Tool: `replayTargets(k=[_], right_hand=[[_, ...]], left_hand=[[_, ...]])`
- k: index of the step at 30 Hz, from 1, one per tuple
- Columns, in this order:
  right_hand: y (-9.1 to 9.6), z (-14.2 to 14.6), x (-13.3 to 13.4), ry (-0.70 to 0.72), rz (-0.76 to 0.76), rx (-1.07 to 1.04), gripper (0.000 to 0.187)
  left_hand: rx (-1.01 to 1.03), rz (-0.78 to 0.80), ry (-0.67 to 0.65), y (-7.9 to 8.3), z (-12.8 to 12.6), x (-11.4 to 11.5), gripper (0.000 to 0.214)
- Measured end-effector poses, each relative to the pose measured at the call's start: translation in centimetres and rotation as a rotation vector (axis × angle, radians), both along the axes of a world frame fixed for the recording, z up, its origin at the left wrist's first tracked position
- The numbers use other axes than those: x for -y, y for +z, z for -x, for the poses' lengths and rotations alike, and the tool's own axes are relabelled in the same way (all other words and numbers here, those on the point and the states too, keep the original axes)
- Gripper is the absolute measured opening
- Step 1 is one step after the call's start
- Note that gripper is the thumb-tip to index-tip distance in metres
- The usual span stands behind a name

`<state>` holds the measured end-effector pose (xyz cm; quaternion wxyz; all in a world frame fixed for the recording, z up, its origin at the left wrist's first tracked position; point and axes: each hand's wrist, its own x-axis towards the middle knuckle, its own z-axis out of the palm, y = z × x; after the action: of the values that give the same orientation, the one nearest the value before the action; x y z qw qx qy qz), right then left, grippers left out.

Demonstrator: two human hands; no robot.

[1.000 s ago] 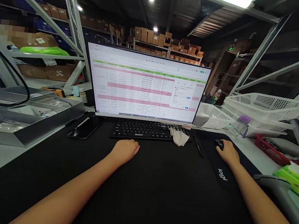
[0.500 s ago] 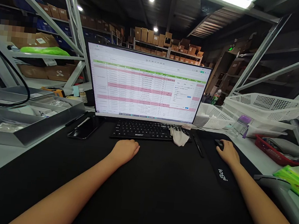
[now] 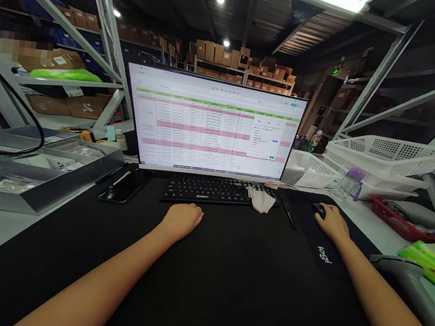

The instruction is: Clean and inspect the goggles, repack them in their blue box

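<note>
Sitting under right hand (image 3: 333, 224), small black mouse (image 3: 318, 209)

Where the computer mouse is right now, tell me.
In the head view, the computer mouse is on the right side, partly covered by the right hand, on the logi-marked mouse pad, to the right of the keyboard.

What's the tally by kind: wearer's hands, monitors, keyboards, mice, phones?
Left hand plus right hand: 2
Monitor: 1
Keyboard: 1
Mouse: 1
Phone: 1
Total: 6
</note>
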<state>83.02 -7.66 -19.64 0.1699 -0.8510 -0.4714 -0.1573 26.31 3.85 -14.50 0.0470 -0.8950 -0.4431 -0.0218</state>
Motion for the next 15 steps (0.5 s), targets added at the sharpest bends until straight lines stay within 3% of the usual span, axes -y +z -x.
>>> replayTargets(k=[15], right_hand=[[1.2,1.4,0.5,-0.021,0.01,-0.007,0.05]], left_hand=[[-0.033,-0.013,0.007,0.1,-0.1,0.1,0.048]])
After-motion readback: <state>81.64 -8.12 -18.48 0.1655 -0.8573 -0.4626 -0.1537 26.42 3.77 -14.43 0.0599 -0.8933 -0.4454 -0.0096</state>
